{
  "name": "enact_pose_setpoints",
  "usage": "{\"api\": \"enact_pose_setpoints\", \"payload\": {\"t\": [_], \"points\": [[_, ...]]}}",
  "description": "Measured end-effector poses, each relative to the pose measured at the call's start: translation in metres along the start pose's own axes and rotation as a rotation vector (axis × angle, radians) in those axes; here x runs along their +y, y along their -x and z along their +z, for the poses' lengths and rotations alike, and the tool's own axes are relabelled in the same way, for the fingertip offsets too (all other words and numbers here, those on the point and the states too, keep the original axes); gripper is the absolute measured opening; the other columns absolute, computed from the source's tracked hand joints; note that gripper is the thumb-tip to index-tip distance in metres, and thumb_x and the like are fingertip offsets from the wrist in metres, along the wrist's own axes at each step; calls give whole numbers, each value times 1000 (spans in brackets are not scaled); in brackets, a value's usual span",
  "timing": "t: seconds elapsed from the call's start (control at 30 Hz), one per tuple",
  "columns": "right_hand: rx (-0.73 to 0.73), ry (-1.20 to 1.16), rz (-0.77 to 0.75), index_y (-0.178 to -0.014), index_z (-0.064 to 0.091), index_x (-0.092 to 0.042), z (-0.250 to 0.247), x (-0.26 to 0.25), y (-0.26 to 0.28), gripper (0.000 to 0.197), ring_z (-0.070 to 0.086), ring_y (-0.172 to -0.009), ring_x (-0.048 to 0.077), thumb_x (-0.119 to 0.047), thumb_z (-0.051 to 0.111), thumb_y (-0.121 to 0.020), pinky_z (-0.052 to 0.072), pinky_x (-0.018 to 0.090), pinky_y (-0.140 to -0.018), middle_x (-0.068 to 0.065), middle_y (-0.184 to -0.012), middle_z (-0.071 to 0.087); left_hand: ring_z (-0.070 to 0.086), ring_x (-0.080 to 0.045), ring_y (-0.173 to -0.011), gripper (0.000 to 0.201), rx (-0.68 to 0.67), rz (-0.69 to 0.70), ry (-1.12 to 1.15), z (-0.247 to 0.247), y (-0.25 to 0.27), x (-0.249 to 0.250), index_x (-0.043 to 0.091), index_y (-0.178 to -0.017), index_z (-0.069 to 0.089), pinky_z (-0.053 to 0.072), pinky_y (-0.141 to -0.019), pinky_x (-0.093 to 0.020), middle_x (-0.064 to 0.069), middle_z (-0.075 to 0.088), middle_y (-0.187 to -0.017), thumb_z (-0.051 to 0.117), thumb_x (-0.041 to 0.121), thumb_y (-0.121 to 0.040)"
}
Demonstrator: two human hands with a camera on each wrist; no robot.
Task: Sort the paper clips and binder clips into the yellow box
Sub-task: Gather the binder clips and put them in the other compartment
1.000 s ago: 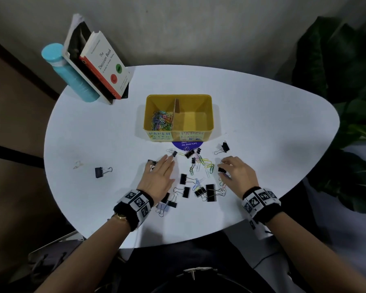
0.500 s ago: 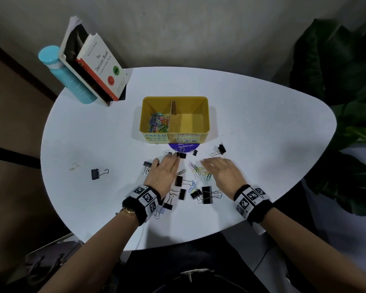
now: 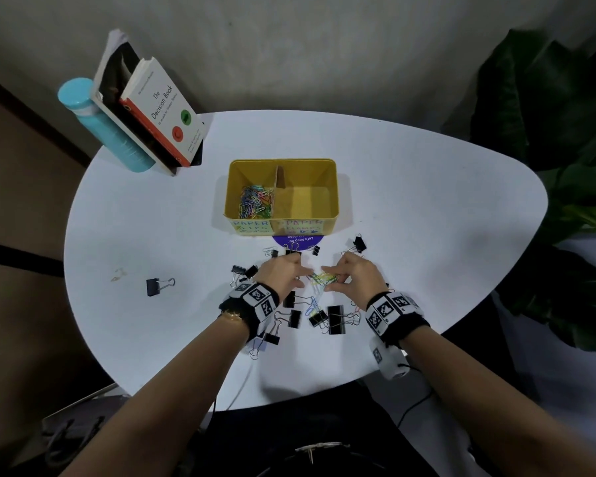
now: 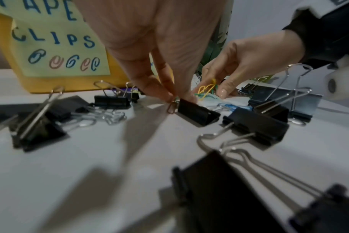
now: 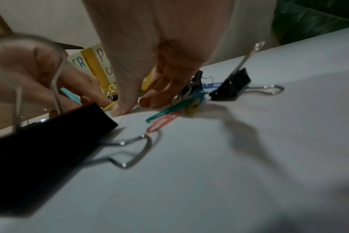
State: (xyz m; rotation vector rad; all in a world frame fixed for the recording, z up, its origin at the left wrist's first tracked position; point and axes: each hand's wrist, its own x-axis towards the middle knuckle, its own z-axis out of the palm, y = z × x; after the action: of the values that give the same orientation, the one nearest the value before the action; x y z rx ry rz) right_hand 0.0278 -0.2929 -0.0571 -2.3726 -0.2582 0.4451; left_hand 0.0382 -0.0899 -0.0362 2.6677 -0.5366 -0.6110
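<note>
The yellow box (image 3: 336, 187) stands mid-table; its left compartment holds coloured paper clips (image 3: 254, 205), and its right one shows a bare floor. In front of it lie scattered black binder clips (image 3: 335, 319) and a small heap of loose paper clips (image 3: 324, 279). My left hand (image 3: 299, 276) and right hand (image 3: 331, 279) meet over that heap. In the left wrist view the left hand (image 4: 173, 98) pinches a small paper clip (image 4: 171, 108) beside a binder clip (image 4: 197, 113). The right hand (image 4: 217, 91) pinches yellow and green paper clips (image 4: 206, 88).
One binder clip (image 3: 154, 287) lies alone at the left. Books (image 3: 162, 111) lean on a teal bottle (image 3: 111, 132) at the back left. A plant (image 3: 565, 166) stands right of the table. Green and red paper clips (image 5: 169, 114) lie by my right fingers.
Both hands have moved inward over the paper clip heap. Their fingers, flat on the table before, now curl and pinch clips.
</note>
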Motion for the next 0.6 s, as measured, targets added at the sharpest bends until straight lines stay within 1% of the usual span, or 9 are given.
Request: {"api": "enact_pose_setpoints", "payload": {"t": [0.03, 0.07, 0.17, 0.27, 0.37, 0.4, 0.47, 0.5, 0.6], "points": [[32, -8, 8, -95, 74, -16, 2, 2, 0, 33, 54, -59, 2, -30, 83, -67, 51, 34, -64, -9, -73, 54, 58, -26, -96, 27, 13, -14, 8, 2, 1, 0, 22, -113, 67, 48, -72, -34, -8, 60, -101, 64, 20, -86], [60, 4, 4, -90, 75, -16, 3, 3, 0, 28, 55, -59, 4, -31, 82, -68, 51, 33, -60, -8, -72, 56, 59, -26, -95, 22, 24, -21, 5, 3, 2, 0, 18, -108, 70, 48, -72, -34, -8, 61, -100, 62, 22, -88], [96, 128, -128, -87, 76, -16, 6, 2, 2, 15, 60, -60, 21, -25, 77, -75, 50, 30, -54, 2, -73, 62, 59, -29, -94, 20, 64, 5, -44, 11, 6, 0, 5, -97, 68, 48, -71, -36, -12, 63, -98, 55, 18, -91], [100, 236, -213, -81, 74, -12, 6, 0, 2, 6, 63, -60, 27, -18, 73, -80, 51, 30, -51, 4, -73, 64, 55, -32, -99, 17, 58, 38, -145, 15, 7, 1, -1, -99, 60, 51, -71, -42, -17, 60, -102, 50, 12, -93], [118, 281, -163, -82, 69, -8, 6, -1, -1, 10, 63, -62, 31, -18, 67, -84, 48, 31, -51, 7, -78, 64, 51, -32, -103, 16, 11, 53, -245, 13, 8, -2, -1, -103, 53, 51, -71, -41, -17, 55, -107, 47, 10, -95], [126, 259, -137, -83, 69, -8, 5, -3, -1, 11, 62, -63, 31, -19, 66, -85, 48, 32, -52, 8, -79, 64, 52, -32, -102, 16, 33, 52, -225, 11, 10, -3, -1, -103, 53, 50, -72, -40, -17, 55, -107, 47, 11, -95], [172, 162, -121, -83, 69, -9, 0, -12, -2, 11, 59, -61, 22, -20, 67, -86, 51, 32, -56, 4, -78, 63, 56, -31, -93, 15, 152, 46, -91, 4, 17, -6, -2, -96, 56, 51, -70, -43, -18, 57, -99, 52, 12, -93], [206, 97, -129, -83, 70, -10, -4, -21, -3, 10, 56, -60, 16, -19, 67, -86, 51, 30, -58, 2, -78, 63, 57, -30, -87, 13, 252, 30, -5, -1, 22, -7, -1, -91, 58, 52, -67, -43, -17, 58, -94, 54, 11, -92], [318, -86, -169, -86, 71, -9, -21, -63, -16, 8, 56, -64, 12, -17, 67, -86, 48, 17, -60, -1, -81, 61, 53, -20, -76, 12, 505, -90, 215, -31, 34, -14, 5, -90, 58, 48, -67, -32, -9, 57, -89, 53, 15, -93]]}}
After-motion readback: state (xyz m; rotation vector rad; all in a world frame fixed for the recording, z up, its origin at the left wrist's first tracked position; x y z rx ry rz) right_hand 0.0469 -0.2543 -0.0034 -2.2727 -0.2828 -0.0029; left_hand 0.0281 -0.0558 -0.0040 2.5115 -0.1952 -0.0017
